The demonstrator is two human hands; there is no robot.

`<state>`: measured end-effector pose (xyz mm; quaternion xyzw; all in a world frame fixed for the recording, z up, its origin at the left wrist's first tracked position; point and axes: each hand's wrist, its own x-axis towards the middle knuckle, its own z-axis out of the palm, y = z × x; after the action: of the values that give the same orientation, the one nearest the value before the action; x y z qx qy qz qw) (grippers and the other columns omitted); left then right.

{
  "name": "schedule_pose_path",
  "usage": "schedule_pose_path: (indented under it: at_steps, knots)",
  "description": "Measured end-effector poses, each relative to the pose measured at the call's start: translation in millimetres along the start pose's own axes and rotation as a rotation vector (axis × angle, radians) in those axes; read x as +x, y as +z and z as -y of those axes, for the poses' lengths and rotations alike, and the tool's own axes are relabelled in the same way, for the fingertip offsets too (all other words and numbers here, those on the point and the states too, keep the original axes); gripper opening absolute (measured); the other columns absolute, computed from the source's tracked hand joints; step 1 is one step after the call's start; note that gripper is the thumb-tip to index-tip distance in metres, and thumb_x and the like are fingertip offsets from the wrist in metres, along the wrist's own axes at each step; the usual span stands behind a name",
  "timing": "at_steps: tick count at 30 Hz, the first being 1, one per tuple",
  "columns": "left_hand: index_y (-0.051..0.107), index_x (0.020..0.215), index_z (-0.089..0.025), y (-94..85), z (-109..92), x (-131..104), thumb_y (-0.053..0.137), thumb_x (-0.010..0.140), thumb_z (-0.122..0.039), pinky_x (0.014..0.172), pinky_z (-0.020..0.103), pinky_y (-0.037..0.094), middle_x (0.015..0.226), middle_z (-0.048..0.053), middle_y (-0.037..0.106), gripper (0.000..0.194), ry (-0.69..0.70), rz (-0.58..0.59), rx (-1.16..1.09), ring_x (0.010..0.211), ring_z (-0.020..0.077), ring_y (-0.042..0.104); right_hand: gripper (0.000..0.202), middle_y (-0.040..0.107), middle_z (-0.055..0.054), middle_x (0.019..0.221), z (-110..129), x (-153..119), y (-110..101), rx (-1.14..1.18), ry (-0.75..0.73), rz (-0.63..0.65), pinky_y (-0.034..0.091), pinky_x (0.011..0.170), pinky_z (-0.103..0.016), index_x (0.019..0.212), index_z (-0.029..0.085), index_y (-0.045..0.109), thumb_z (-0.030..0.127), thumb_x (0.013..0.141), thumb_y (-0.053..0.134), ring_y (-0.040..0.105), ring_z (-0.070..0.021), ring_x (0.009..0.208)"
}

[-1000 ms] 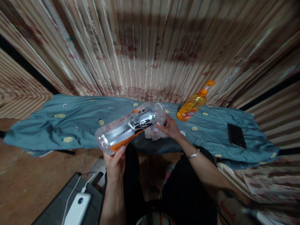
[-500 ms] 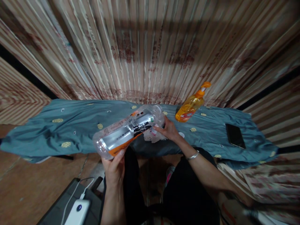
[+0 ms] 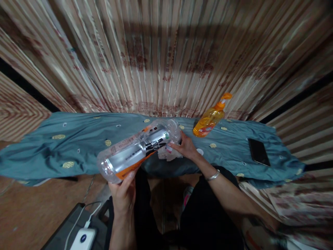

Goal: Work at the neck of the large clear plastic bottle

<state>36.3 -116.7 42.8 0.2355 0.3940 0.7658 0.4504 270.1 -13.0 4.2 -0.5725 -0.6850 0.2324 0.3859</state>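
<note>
A large clear plastic bottle [image 3: 137,152] with a silver, black and orange label lies slanted across both hands, above the cloth-covered surface. My left hand [image 3: 123,194] grips its lower left end from below, thumb along the label. My right hand [image 3: 186,146] holds the bottle's right end, its fingers partly hidden behind the plastic. Below that end is a crumpled clear wrapper [image 3: 169,155] with a small printed patch. A white round cap [image 3: 199,152] lies just right of my right wrist.
An orange pump bottle [image 3: 209,119] stands on the teal cloth [image 3: 85,135] at the back right. A black phone [image 3: 258,151] lies farther right. At the lower left, a white power bank [image 3: 83,239] with a cable rests on a dark stool [image 3: 61,225]. Striped curtains hang behind.
The bottle and both hands have shifted slightly left and down in the view, while the surroundings have also shifted a little. The grip looks the same.
</note>
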Motion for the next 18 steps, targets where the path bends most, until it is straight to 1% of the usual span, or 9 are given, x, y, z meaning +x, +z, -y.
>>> schedule_pose_path:
  at_steps: [5,9,12,16,18]
  knots:
    - [0.074,0.113,-0.027,-1.7,1.2,-0.5,0.093,0.051,-0.025,0.095,0.045,0.057,0.101,0.002,0.075,0.066,0.012,-0.023,0.006,0.094,0.0224,0.071,0.062,0.075,-0.010,0.107,-0.9,0.0,0.0,-0.023,0.007,0.014,0.057,0.084,-0.042,0.128,0.017,0.058,0.046,0.077,0.077,0.071,-0.0296,0.097]
    - [0.072,0.117,-0.027,-1.9,1.3,-0.8,0.092,0.052,-0.025,0.101,0.050,0.053,0.103,0.003,0.075,0.068,0.004,-0.022,0.029,0.100,0.0255,0.070,0.062,0.074,-0.010,0.108,1.7,-0.7,-1.2,-0.037,0.014,0.018,0.057,0.085,-0.043,0.130,0.016,0.057,0.044,0.077,0.077,0.071,-0.0309,0.098]
    - [0.072,0.116,-0.027,-0.8,0.6,-1.5,0.092,0.051,-0.023,0.102,0.051,0.053,0.104,0.002,0.075,0.069,0.000,-0.032,0.018,0.102,0.0257,0.070,0.064,0.074,-0.010,0.107,2.3,-1.1,-1.2,-0.023,0.022,0.014,0.057,0.085,-0.042,0.130,0.015,0.056,0.044,0.077,0.077,0.071,-0.0308,0.099]
    - [0.073,0.113,-0.026,0.7,0.0,-2.5,0.092,0.052,-0.022,0.103,0.051,0.052,0.101,0.001,0.075,0.064,0.011,-0.021,0.005,0.102,0.0254,0.070,0.064,0.074,-0.008,0.105,-0.3,-0.7,-0.3,-0.012,0.030,0.003,0.057,0.084,-0.042,0.129,0.019,0.058,0.045,0.075,0.079,0.072,-0.0291,0.097]
    - [0.073,0.113,-0.025,1.5,-0.4,-2.6,0.092,0.052,-0.022,0.102,0.050,0.053,0.102,0.002,0.075,0.065,0.017,-0.019,0.002,0.100,0.0247,0.070,0.064,0.075,-0.008,0.105,-1.3,-0.5,-0.1,-0.006,0.026,-0.001,0.057,0.084,-0.042,0.130,0.019,0.057,0.046,0.075,0.079,0.072,-0.0288,0.095]
